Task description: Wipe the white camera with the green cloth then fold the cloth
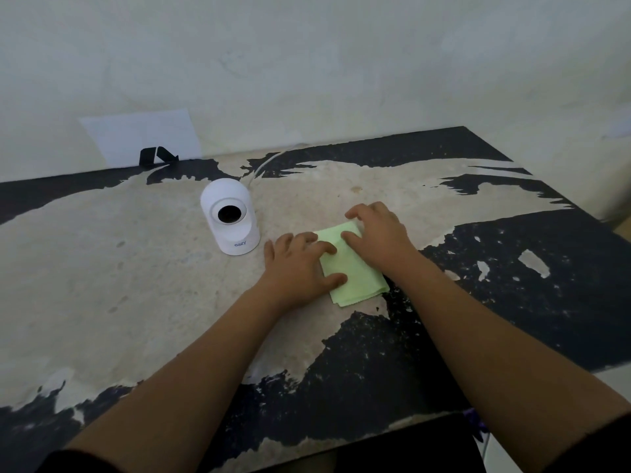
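The white camera (230, 216) stands upright on the worn table, its dark lens facing me and a white cable running from its back. To its right the green cloth (355, 271) lies folded into a narrow layered rectangle. My left hand (300, 264) rests flat on the cloth's left edge, fingers spread, thumb pressing near the middle. My right hand (379, 233) lies flat over the cloth's far right part, fingers apart. Neither hand lifts the cloth; both press it onto the table.
The table (136, 285) has peeling black paint over a pale surface. A small black stand (157, 157) and a white sheet of paper (143, 134) lean at the wall behind the camera. The table's right edge falls away near the right side.
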Demonstrator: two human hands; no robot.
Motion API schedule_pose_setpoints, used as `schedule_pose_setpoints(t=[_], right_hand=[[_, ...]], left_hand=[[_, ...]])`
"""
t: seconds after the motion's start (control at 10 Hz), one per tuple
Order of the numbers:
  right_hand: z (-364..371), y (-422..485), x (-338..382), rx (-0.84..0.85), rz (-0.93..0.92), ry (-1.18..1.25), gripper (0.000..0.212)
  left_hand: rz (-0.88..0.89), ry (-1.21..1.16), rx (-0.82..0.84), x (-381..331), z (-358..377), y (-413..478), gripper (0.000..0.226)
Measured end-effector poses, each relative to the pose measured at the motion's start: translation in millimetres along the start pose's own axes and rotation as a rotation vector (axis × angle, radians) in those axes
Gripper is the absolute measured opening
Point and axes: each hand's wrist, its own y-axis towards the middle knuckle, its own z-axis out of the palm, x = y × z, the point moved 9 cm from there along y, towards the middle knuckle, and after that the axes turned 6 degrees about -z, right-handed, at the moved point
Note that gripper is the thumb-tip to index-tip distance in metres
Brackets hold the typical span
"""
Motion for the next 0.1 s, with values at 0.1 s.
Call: schedule_pose_setpoints(t=[0.1], right_hand=[[11.3, -15.5, 1.6, 0.093, -0.031, -0.149, 0.033]], left_hand=[[0.006, -0.027, -0.025, 1.7, -0.6, -0.8, 0.069]])
